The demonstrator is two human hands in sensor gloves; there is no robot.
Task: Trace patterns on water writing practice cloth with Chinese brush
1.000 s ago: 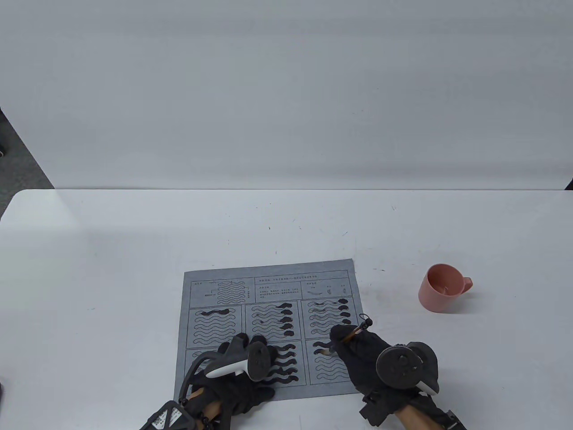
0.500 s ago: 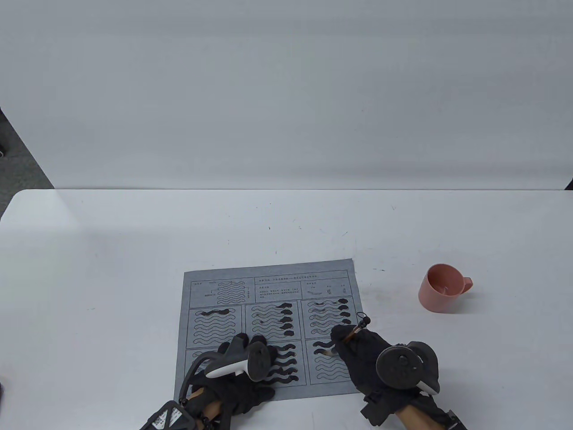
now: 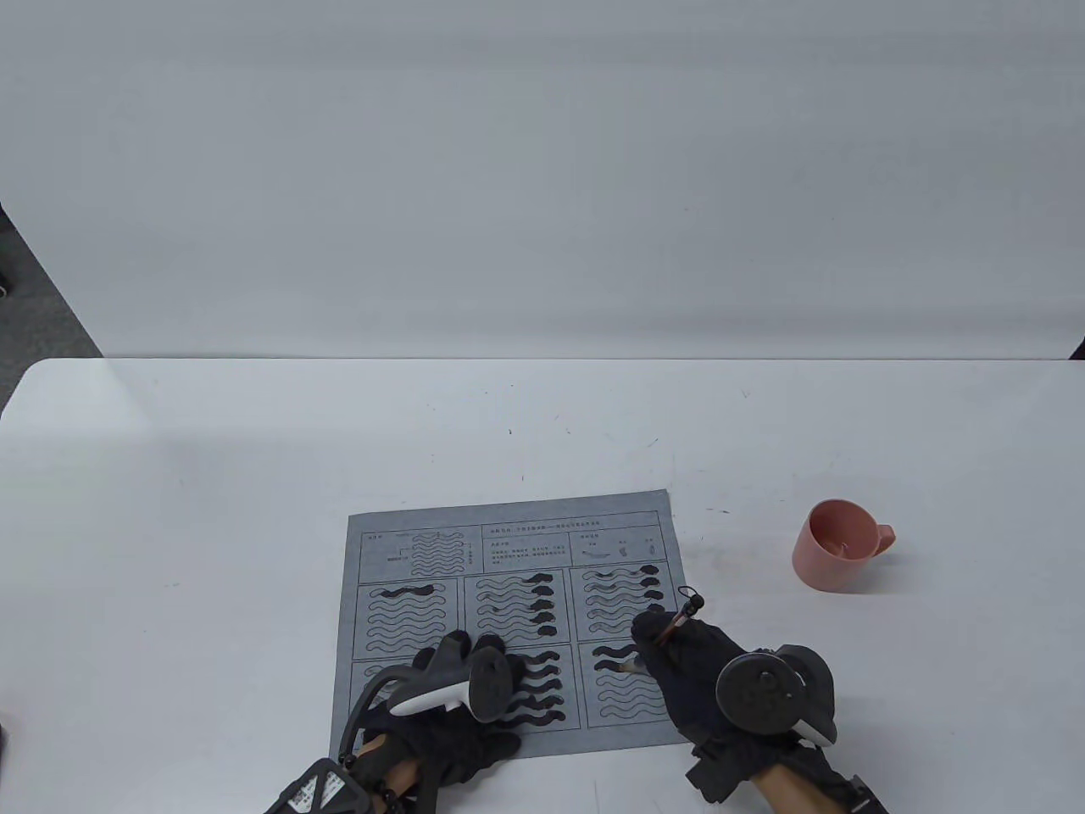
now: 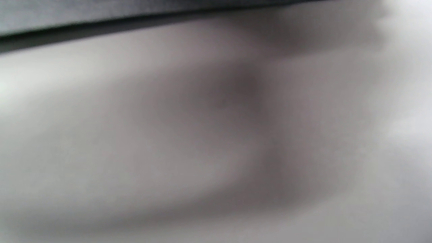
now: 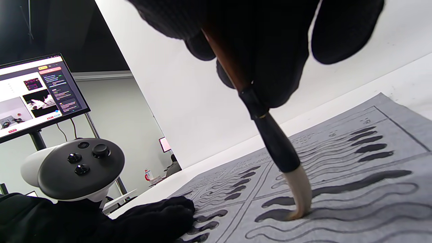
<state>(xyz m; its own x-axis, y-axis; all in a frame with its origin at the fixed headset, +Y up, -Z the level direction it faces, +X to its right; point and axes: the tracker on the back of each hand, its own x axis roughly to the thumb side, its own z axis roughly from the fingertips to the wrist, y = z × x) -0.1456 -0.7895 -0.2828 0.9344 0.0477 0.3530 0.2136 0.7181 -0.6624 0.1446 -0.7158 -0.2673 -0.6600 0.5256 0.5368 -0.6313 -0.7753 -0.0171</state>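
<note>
A grey practice cloth [image 3: 509, 543] with printed wavy lines lies flat near the table's front edge; it also shows in the right wrist view [image 5: 398, 118]. My right hand [image 3: 670, 649] grips a Chinese brush [image 3: 671, 627] with a brown shaft and black ferrule [image 5: 275, 141]. Its pale tip [image 5: 300, 199] touches the cloth in the lower right panel, on the second wavy line, where a dark wet stroke runs. My left hand [image 3: 462, 670] rests flat on the cloth's lower middle panel [image 5: 158, 216]. The left wrist view is only blur.
A pink cup [image 3: 835, 545] stands on the white table [image 3: 212, 509] to the right of the cloth. Several wavy lines in other panels carry dark wet strokes. A monitor [image 5: 37, 91] on a stand shows behind in the right wrist view.
My right hand and the brush have shifted slightly to the right along the second wavy line, and the dark stroke has lengthened. The left hand has not moved.
</note>
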